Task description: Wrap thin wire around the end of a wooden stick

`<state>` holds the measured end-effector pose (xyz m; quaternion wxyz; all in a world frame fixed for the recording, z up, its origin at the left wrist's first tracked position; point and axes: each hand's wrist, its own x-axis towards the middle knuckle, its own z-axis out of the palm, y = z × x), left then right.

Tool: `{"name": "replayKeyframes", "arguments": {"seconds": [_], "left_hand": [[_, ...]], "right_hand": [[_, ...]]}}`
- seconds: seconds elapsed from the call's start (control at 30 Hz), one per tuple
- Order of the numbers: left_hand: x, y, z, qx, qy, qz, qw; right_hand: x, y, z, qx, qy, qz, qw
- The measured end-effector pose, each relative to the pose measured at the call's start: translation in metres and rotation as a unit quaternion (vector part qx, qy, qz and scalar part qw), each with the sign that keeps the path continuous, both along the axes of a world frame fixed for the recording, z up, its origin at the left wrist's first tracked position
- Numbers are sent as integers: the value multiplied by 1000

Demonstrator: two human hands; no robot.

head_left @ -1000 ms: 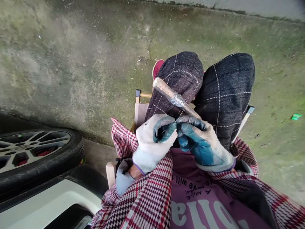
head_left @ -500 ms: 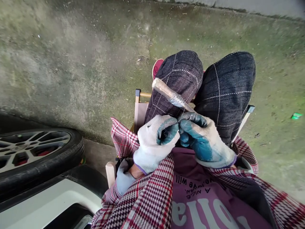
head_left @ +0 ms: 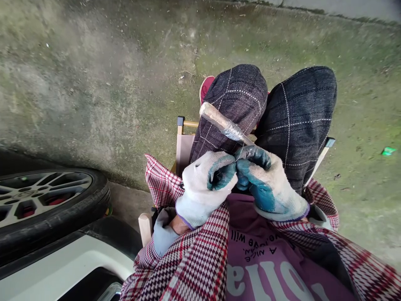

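Note:
Both my hands wear white work gloves with dark teal coated palms and fingers. A wooden stick [head_left: 214,116] slants over my left thigh, with thin metal wire [head_left: 233,131] wound round its middle. Its lower end goes out of sight behind the fingers of my right hand [head_left: 271,184]. From the winding, a fine strand of wire runs down to my fingertips. My left hand [head_left: 206,184] is closed, its thumb and forefinger pinched at that strand. The right thumb and forefinger also pinch at the strand, close beside the left fingertips. The strand's end is too small to make out.
My knees [head_left: 241,90] are in front of me, and I sit on a folding chair [head_left: 184,150]. A car wheel [head_left: 100,190] and white bodywork [head_left: 103,251] are close on my left. A green scrap [head_left: 388,151] lies on the mossy concrete floor [head_left: 125,83].
My right thumb and fingers have shifted slightly at the wire, and the strand now bows in a small curve above the fingertips. The left hand and stick have hardly moved.

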<state>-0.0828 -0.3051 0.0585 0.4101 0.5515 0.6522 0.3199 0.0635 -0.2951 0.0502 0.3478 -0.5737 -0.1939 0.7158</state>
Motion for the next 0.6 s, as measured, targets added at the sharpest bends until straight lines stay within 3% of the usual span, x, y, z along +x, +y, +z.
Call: {"name": "replayKeyframes", "arguments": {"seconds": [0.27, 0.47, 0.6], "left_hand": [[-1, -2, -2, -8, -9, 25, 1000], [0, 3, 8, -32, -56, 38, 997], [0, 7, 16, -66, -93, 46, 992]], "right_hand": [[3, -5, 4, 14, -27, -6, 1000], [3, -8, 8, 176, -191, 2, 966], [6, -8, 9, 227, -227, 34, 947]]}}
